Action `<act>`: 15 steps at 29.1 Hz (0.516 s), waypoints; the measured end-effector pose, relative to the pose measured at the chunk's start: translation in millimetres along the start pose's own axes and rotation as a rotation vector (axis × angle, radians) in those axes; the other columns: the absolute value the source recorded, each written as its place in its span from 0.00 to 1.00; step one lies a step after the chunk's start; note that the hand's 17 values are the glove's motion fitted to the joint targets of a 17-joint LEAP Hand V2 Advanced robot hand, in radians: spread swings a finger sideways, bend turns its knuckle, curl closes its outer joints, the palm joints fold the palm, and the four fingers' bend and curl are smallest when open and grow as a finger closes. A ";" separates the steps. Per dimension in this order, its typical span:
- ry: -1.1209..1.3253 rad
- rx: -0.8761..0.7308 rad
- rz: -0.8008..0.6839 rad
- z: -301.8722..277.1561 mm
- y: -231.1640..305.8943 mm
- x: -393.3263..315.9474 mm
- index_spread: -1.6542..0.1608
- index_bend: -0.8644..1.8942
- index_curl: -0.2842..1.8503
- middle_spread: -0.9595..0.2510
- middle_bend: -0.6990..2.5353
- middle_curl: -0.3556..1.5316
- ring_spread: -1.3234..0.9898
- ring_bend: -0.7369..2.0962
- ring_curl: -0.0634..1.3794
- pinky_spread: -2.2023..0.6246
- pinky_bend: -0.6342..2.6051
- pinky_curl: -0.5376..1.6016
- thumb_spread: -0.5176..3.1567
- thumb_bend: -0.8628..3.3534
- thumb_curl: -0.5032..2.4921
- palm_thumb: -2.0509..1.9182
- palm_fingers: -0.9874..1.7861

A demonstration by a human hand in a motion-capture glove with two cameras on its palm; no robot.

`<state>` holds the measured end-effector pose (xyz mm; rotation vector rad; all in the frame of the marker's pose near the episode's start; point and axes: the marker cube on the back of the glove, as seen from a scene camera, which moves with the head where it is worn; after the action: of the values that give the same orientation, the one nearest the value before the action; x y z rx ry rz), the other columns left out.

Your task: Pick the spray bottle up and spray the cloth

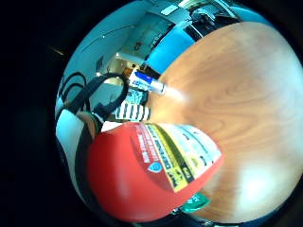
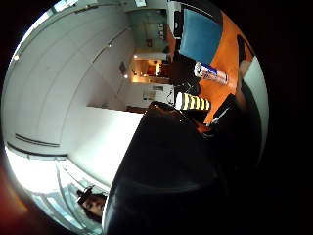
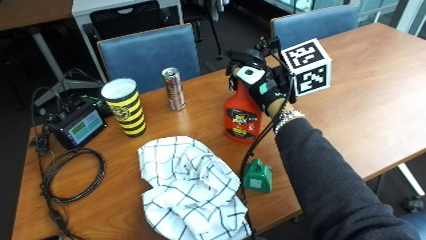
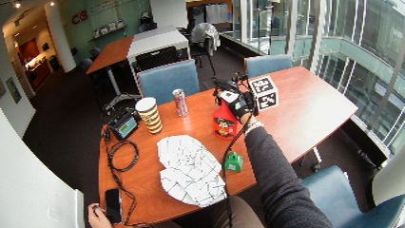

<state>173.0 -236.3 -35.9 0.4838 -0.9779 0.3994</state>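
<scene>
The red spray bottle (image 3: 241,117) stands upright on the wooden counter (image 3: 359,100), near the middle of its surface. The gloved right hand (image 3: 261,85) is at the neck and trigger head of the bottle; its fingers are curled round the top of the bottle and grip it. In the little finger side palm view the red body and yellow label of the bottle (image 1: 156,170) fill much of the picture, with the counter (image 1: 236,94) beyond it. In the thumb side palm view a dark shape close to the palm covers most of the picture; what it is cannot be told.

The cloth (image 3: 190,187), white with a dark check pattern, lies crumpled on the counter near its front edge, beside the bottle on the side toward the cables and apart from it. A small green block (image 3: 257,176) stands on the counter just beside the cloth, near the front edge.

Toward the far edge of the counter stand a slim drink can (image 3: 174,88) and a tall cup with yellow and black stripes (image 3: 126,107), apart from each other. Near the corner beyond the cup sits a small device with a screen (image 3: 80,127), with a coiled black cable (image 3: 70,175) lying on the counter next to it. Blue chairs (image 3: 150,52) stand behind the far edge.
</scene>
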 end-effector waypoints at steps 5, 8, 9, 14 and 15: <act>-0.019 -0.026 -0.039 12.2 -1.6 -8.3 0.73 0.40 0.38 0.59 0.37 0.47 0.46 0.45 0.37 0.69 0.30 0.42 0.22 0.20 0.39 0.76 0.85; -0.025 -0.028 -0.062 19.9 -3.4 -16.5 0.73 0.39 0.38 0.59 0.38 0.47 0.46 0.46 0.38 0.68 0.30 0.42 0.22 0.20 0.40 0.76 0.85; -0.025 -0.029 -0.066 21.9 -4.0 -18.8 0.73 0.39 0.38 0.59 0.38 0.47 0.46 0.46 0.38 0.68 0.31 0.42 0.22 0.20 0.40 0.76 0.85; -0.021 -0.041 -0.060 29.0 -5.5 -13.7 0.72 0.39 0.39 0.58 0.38 0.48 0.46 0.46 0.38 0.67 0.32 0.43 0.22 0.20 0.40 0.76 0.85; -0.020 -0.040 -0.054 31.5 -5.7 -9.7 0.72 0.39 0.39 0.58 0.38 0.48 0.46 0.47 0.38 0.68 0.32 0.43 0.23 0.20 0.40 0.77 0.84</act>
<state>149.6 -259.6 -30.7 0.4775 -0.9882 0.3259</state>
